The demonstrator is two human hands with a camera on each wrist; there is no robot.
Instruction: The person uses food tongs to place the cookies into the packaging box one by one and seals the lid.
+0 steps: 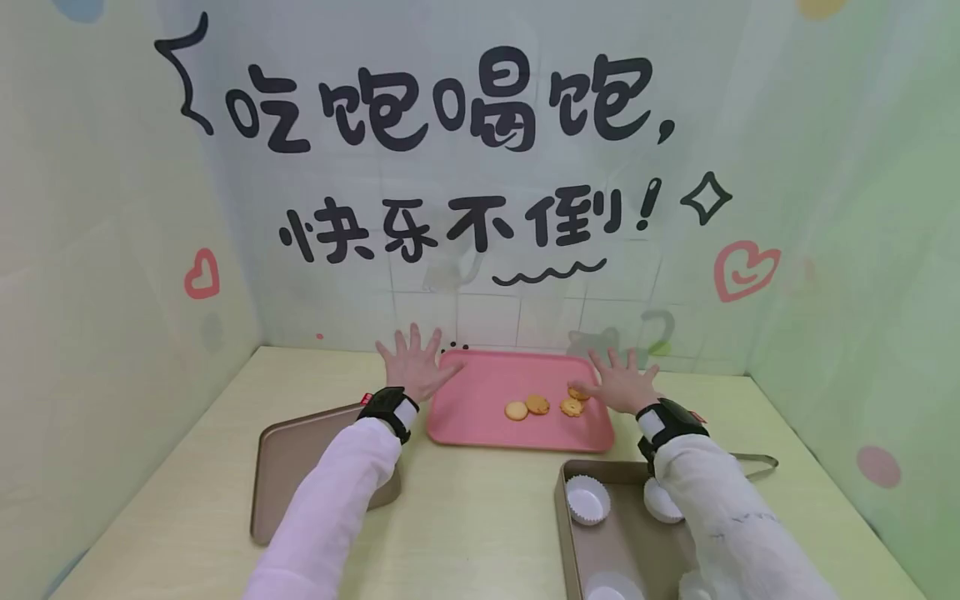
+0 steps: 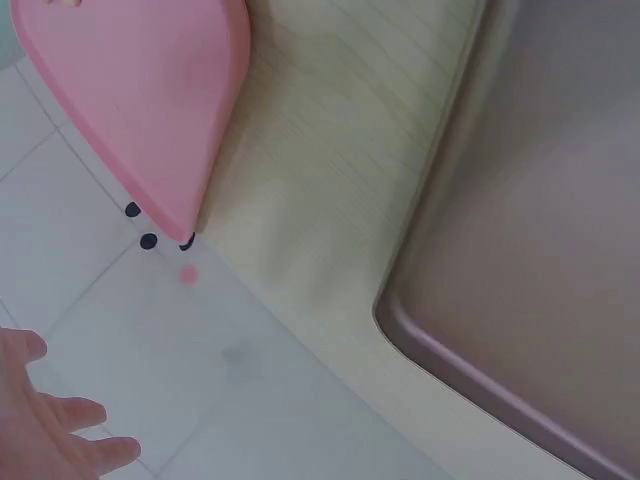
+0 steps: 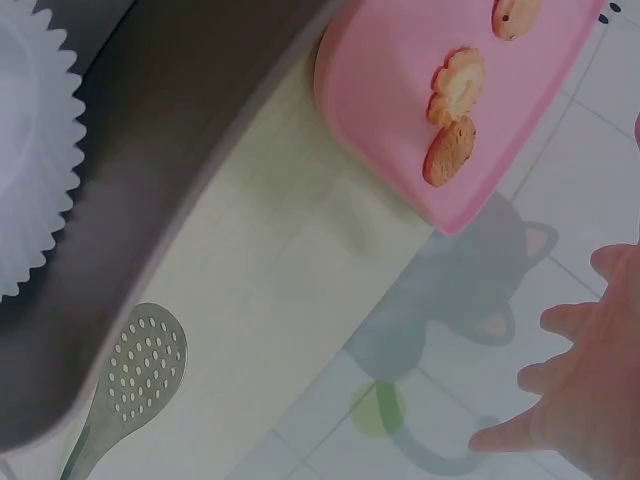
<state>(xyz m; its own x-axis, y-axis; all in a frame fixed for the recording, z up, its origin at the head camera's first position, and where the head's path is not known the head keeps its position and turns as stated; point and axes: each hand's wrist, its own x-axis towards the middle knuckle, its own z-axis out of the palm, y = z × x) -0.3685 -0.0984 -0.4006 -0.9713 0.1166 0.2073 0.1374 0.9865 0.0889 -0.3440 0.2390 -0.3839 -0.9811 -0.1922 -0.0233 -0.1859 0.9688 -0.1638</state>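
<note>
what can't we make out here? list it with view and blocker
- Baking pan, head view: right sleeve and bottom edge hide part; paper cups can't all be counted.
- Flat tray, head view: left sleeve covers part.
- Skimmer, right wrist view: bottom edge cuts off the handle.
- Metal loop, head view: right sleeve hides where it leads.

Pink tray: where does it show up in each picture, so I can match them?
Head: pink tray just below the middle, a little right of centre.
Left wrist: pink tray at the top left, cut off by the top edge.
Right wrist: pink tray at the upper right, also cut off at the top.
Shared landmark: the black dots by its edge.
</note>
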